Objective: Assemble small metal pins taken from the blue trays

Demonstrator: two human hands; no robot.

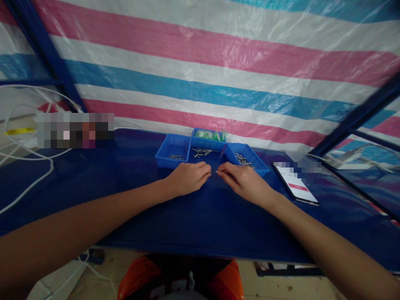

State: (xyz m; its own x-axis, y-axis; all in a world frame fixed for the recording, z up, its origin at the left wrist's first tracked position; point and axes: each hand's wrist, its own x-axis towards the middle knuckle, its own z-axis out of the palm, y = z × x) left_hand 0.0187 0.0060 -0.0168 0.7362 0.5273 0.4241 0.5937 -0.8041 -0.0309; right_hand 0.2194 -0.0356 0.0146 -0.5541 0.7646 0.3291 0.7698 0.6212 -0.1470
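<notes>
My left hand (190,178) is closed in a pinch above the blue table, fingertips pointing right; whatever it may hold is too small to make out. Facing it across a narrow gap, my right hand (245,181) pinches a small shiny metal piece (217,171) between thumb and forefinger. Just beyond the hands, a loose pile of thin metal screws (201,152) lies on the table. A blue tray (163,160) near my left hand holds a few screws (176,157). Behind my right hand, another blue tray (261,166) holds more metal screws (245,160).
A third blue tray (208,143) at the back contains green-and-clear plastic packets (208,134). A lit phone (296,185) lies on the blue table (200,225) at right. White cables (46,175) run along the left. A striped plastic sheet (218,79) hangs behind.
</notes>
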